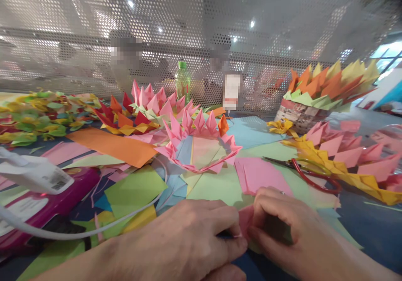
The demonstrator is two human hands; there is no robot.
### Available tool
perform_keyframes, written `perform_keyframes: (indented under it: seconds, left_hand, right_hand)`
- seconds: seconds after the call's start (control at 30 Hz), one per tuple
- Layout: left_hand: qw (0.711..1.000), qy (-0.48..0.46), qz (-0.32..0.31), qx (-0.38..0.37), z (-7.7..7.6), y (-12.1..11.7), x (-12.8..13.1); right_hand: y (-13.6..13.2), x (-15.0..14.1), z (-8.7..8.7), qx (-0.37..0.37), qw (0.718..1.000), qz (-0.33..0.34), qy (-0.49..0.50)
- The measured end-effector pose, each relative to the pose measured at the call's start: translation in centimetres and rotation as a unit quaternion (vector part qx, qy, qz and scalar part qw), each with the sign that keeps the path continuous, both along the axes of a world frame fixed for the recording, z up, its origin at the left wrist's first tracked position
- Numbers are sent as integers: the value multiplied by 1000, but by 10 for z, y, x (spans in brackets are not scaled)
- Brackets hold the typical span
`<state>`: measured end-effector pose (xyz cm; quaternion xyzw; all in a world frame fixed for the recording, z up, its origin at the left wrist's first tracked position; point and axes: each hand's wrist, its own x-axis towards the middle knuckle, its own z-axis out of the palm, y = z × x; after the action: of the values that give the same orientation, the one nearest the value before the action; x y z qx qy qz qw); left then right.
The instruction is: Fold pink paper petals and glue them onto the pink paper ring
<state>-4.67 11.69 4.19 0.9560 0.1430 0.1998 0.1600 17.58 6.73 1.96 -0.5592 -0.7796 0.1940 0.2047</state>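
Note:
My left hand (pixel 194 239) and my right hand (pixel 282 226) meet at the near edge of the table, both pinched on a small pink folded paper piece (pixel 245 222) held between their fingertips. Most of that piece is hidden by the fingers. Just beyond the hands lies a flat pink paper sheet (pixel 260 176) on light green sheets (pixel 216 184). Behind that sits a pink origami ring with pointed petals (pixel 201 147).
Red-handled scissors (pixel 310 174) lie to the right, beside pink and yellow folded pieces (pixel 354 159). A white charger and cable (pixel 34 174) rest on a magenta box (pixel 56 197) at left. An orange sheet (pixel 116 145), more origami, a green-capped bottle (pixel 182 80) and a perforated screen stand behind.

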Motion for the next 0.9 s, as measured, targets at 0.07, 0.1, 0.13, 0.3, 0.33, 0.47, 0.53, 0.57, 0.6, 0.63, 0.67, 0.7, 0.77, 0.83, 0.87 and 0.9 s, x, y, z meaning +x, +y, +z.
perform_keyframes:
  seconds: [0.07, 0.1, 0.13, 0.3, 0.33, 0.47, 0.53, 0.57, 0.6, 0.63, 0.67, 0.7, 0.77, 0.83, 0.87, 0.9]
  left_hand:
    - [1000, -8, -2, -1, 0, 0, 0]
    - [1000, -10, -2, 0, 1, 0, 1]
    - [1000, -11, -2, 0, 1, 0, 1]
    - [1000, 1, -4, -3, 0, 1, 1]
    - [1000, 5, -6, -2, 0, 1, 0]
    - [1000, 20, -2, 12, 0, 0, 0]
    - [1000, 14, 0, 15, -1, 0, 0]
    - [1000, 8, -2, 14, -1, 0, 0]
    - [1000, 3, -3, 13, -1, 0, -1]
    - [1000, -3, -1, 12, -1, 0, -2]
    - [1000, -6, 3, 13, -2, 0, -2]
    - [1000, -7, 6, 15, -2, 0, -3]
    - [1000, -3, 9, 20, -1, 0, -4]
    - [1000, 9, 4, 26, 1, 0, -4]
    - [999, 15, -1, 28, 2, 0, -4]
    - [999, 21, -4, 30, 3, 1, -4]
  right_hand:
    - [0, 0, -1, 3, 1000, -1, 2]
    - [0, 0, -1, 4, 1000, -5, 0]
    - [0, -1, 0, 6, 1000, -11, -2]
    - [1, -5, 13, -19, 998, -56, 4]
    - [1, -5, 16, -33, 997, -62, 11]
    - [1, -2, 19, -72, 995, -59, 33]
    - [1, -1, 18, -80, 995, -55, 34]
    - [1, 0, 18, -82, 995, -53, 34]
    - [1, 0, 18, -82, 995, -51, 33]
    - [1, 0, 18, -81, 995, -49, 32]
    - [1, -1, 18, -81, 995, -46, 30]
    - [1, -1, 18, -80, 995, -43, 29]
    - [2, -2, 19, -79, 996, -39, 28]
    - [2, -1, 19, -77, 996, -33, 30]
    - [3, -1, 18, -76, 996, -30, 32]
    - [3, 0, 17, -73, 996, -27, 35]
